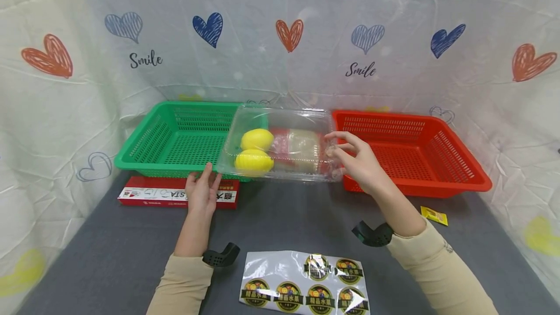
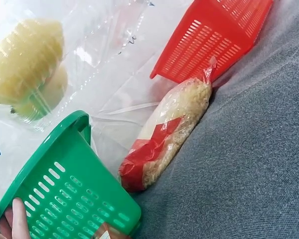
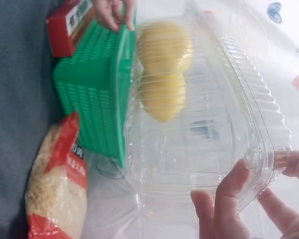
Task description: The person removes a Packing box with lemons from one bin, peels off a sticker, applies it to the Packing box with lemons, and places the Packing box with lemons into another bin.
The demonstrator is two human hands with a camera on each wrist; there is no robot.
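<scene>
White hearts-and-"Smile" backdrop (image 1: 245, 74), grey bench (image 1: 109, 256). Far left: green basket (image 1: 188, 147), red box (image 1: 164, 196) lying along its near side. Left grip (image 1: 202, 192) sits by the basket's near rim, fingers loosely spread, holding nothing; rim contact, cannot tell. Probably kept free to support the nearby container end. Centre: clear plastic container (image 1: 284, 119) held up off the bench, overlapping the gap between baskets; two lemons (image 1: 254, 161) inside at its left end, presumably slid there because it tips that way. Food bag (image 2: 164, 134) on the bench behind, seen through the plastic. Sticker sheet (image 1: 275, 267) flat near centre, likely for easy reach. Right grip (image 1: 358, 159) pinches the container's right edge, fingers nearly closed, either side of the plastic. Far right: red basket (image 1: 398, 157); small yellow packet (image 1: 434, 216) nearer, on the bench.
</scene>
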